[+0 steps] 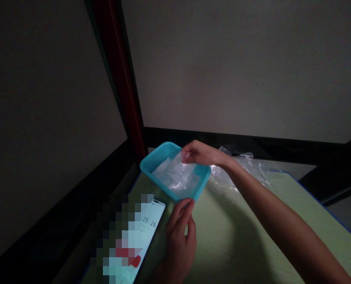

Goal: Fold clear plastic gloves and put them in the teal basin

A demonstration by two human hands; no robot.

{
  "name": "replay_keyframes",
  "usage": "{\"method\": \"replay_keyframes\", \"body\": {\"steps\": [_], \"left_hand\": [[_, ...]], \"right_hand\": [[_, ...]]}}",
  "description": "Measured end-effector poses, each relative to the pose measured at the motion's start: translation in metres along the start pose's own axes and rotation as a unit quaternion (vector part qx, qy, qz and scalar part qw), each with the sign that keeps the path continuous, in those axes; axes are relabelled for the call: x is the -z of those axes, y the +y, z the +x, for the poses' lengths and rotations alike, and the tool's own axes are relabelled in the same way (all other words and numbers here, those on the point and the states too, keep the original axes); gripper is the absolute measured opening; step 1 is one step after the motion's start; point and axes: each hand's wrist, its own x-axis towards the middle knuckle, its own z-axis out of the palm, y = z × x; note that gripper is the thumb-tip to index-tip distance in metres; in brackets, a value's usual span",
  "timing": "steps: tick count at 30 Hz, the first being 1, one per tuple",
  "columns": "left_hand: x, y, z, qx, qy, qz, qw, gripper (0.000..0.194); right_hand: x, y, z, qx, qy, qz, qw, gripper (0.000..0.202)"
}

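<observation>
A blue plastic bin (156,154) stands on the table with clear plastic bags (179,183) lying inside it. My right hand (199,153) reaches over its right side, fingers closed on a thin clear plastic bag (177,163) that hangs down into the bin. Where this bag ends and those below begin is hard to make out. At the bin's near corner is my left hand (181,236), its bent fingertips against the outside of the rim. Its thumb stays apart from the fingers, and I see nothing held there.
A pile of crumpled clear plastic (249,167) lies behind my right forearm. Left of my left hand, a lit phone (151,221) shows a timer, partly pixelated. The yellow-green table (219,244) meets the walls, with a dark red post (122,75) at the corner.
</observation>
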Motion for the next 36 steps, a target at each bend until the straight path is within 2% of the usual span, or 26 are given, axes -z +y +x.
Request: {"method": "replay_keyframes", "body": {"steps": [7, 10, 15, 21, 27, 33, 36], "left_hand": [[0.001, 0.003, 0.003, -0.003, 0.001, 0.017, 1.000, 0.034], [0.001, 0.003, 0.004, -0.003, -0.010, 0.024, 1.000, 0.035], [0.002, 0.002, 0.003, -0.010, -0.010, 0.034, 0.999, 0.033], [0.002, 0.001, 0.003, -0.020, -0.012, 0.043, 0.999, 0.032], [0.001, 0.000, 0.002, -0.012, -0.007, 0.037, 0.999, 0.034], [0.000, 0.000, 0.001, -0.011, -0.008, 0.028, 1.000, 0.036], [0.000, 0.000, 0.001, -0.010, -0.004, 0.037, 0.999, 0.036]], "right_hand": [[-0.017, 0.010, 0.018, -0.082, -0.117, 0.012, 0.990, 0.009], [-0.023, 0.014, 0.020, -0.126, -0.153, -0.011, 0.980, 0.011], [-0.028, 0.015, 0.022, -0.186, -0.209, -0.072, 0.957, 0.027], [-0.034, 0.015, 0.020, -0.211, -0.271, -0.136, 0.929, 0.032], [-0.035, 0.011, 0.017, -0.204, -0.271, -0.214, 0.916, 0.032], [-0.042, -0.007, 0.005, -0.182, -0.180, -0.325, 0.910, 0.031], [-0.047, -0.015, 0.000, -0.174, -0.156, -0.355, 0.905, 0.030]]}}
